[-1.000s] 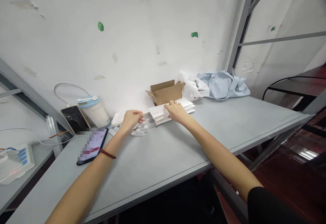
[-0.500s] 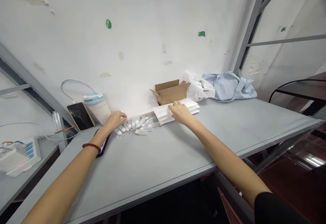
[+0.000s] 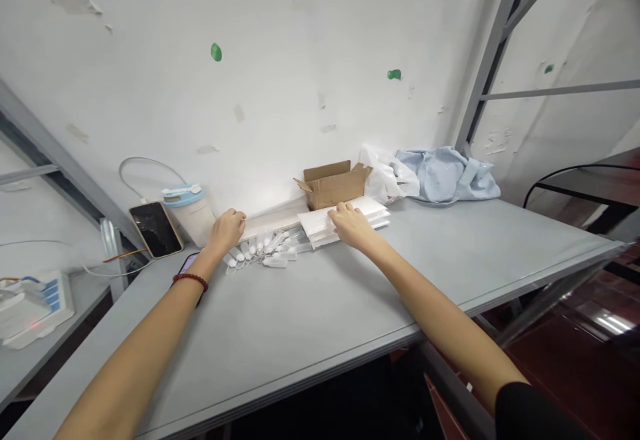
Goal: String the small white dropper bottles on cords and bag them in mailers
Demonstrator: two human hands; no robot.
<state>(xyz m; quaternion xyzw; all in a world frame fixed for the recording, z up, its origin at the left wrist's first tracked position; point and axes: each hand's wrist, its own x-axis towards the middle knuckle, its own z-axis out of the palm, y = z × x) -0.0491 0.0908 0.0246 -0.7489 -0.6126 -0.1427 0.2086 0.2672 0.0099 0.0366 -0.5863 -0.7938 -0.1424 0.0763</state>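
Observation:
My left hand (image 3: 229, 230) is closed, with its fingertips pinching the left end of a flat, whitish, film-like strip (image 3: 273, 219) raised along the wall. What exactly the strip is, I cannot make out. In front of it lies a loose row of small white tubes with looped cords (image 3: 260, 248). My right hand (image 3: 353, 225) rests on a stack of flat white packets (image 3: 320, 223), its fingers curled over the top and front edge. An open cardboard box (image 3: 336, 190) stands just behind the packets.
Left of my left hand are a lidded cup (image 3: 193, 217), a propped phone (image 3: 156, 229) with a cable, and a second phone (image 3: 187, 263) partly under my wrist. A white plastic bag (image 3: 387, 177) and light-blue cloth bag (image 3: 445, 177) lie at the right. The grey table (image 3: 310, 320) meets the wall.
My left hand has risen slightly, and the whitish strip now shows higher and wider above the tubes. My right hand stays on the packets. The camera view has shifted slightly.

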